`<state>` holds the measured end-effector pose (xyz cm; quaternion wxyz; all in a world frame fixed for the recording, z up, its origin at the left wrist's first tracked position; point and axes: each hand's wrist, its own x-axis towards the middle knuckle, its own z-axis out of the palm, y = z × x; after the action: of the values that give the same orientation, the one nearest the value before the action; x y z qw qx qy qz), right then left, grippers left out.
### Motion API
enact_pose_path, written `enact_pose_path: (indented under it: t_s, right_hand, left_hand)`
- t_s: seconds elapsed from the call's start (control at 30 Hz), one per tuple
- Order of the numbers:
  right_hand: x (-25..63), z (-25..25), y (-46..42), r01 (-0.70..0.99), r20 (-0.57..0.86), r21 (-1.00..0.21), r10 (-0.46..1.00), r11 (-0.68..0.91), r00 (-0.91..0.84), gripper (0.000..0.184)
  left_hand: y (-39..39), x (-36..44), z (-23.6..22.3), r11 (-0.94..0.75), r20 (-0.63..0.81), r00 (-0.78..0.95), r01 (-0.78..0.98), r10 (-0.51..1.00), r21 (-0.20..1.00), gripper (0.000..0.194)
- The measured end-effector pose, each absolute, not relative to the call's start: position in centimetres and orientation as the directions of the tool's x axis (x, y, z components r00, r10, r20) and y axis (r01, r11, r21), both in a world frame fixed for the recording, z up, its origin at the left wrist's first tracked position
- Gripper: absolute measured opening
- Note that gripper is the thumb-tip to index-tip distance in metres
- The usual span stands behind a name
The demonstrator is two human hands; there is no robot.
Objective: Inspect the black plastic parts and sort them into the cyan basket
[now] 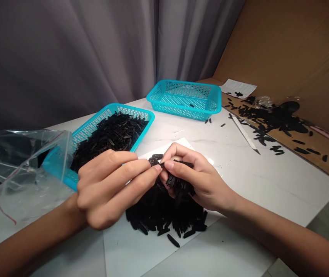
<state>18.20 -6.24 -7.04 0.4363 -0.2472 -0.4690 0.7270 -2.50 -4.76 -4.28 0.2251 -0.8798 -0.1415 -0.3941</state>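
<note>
My left hand (118,184) is closed in a pinch, its fingertips meeting my right fingertips. Whatever small part it pinches is mostly hidden behind its fingers. In my right hand (193,173), a bunch of slim black pieces (178,182) lies against the palm and curled fingers. The thumb and forefinger press on the end of one dark strip. Below both hands a heap of narrow black pieces with rounded ends (164,215) rests on a white sheet (124,254). One such piece (173,241) lies apart at the front of the heap.
A blue basket (145,140) full of black pieces stands left, beside a clear zip bag (34,165) with dark contents. Another blue basket (182,114) farther back holds one small black piece. At right are a white craft knife (245,134), scattered black pieces (280,117) and cardboard (291,50).
</note>
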Motion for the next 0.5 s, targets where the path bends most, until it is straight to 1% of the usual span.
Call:
enact_pose_path:
  t_s: [0.13,0.23,0.37,0.43,0.5]
  right_hand:
    - [18.0,-7.09,-6.36,-0.478,-0.019,-0.82,0.849,-0.315,-0.527,0.016]
    - [17.85,-7.04,-6.48,-0.508,-0.07,-0.759,0.827,-0.407,-0.558,0.015]
    - [17.67,-7.05,-6.44,-0.531,-0.117,-0.708,0.819,-0.465,-0.562,0.016]
    - [17.58,-7.1,-6.25,-0.515,-0.168,-0.718,0.835,-0.468,-0.524,0.016]
    - [17.47,-7.21,-5.95,-0.488,-0.237,-0.736,0.854,-0.469,-0.463,0.015]
  left_hand:
    - [-4.94,-2.43,-4.16,-0.866,0.754,0.649,0.431,0.103,-0.253,0.011]
    - [-4.85,-2.14,-4.25,-0.865,0.761,0.64,0.438,0.108,-0.246,0.015]
    - [-4.86,-2.01,-4.68,-0.865,0.78,0.61,0.459,0.14,-0.204,0.017]
    - [-4.78,-2.34,-4.79,-0.845,0.775,0.591,0.515,0.225,-0.147,0.013]
    - [-4.02,-2.56,-4.52,-0.783,0.722,0.557,0.621,0.41,-0.035,0.006]
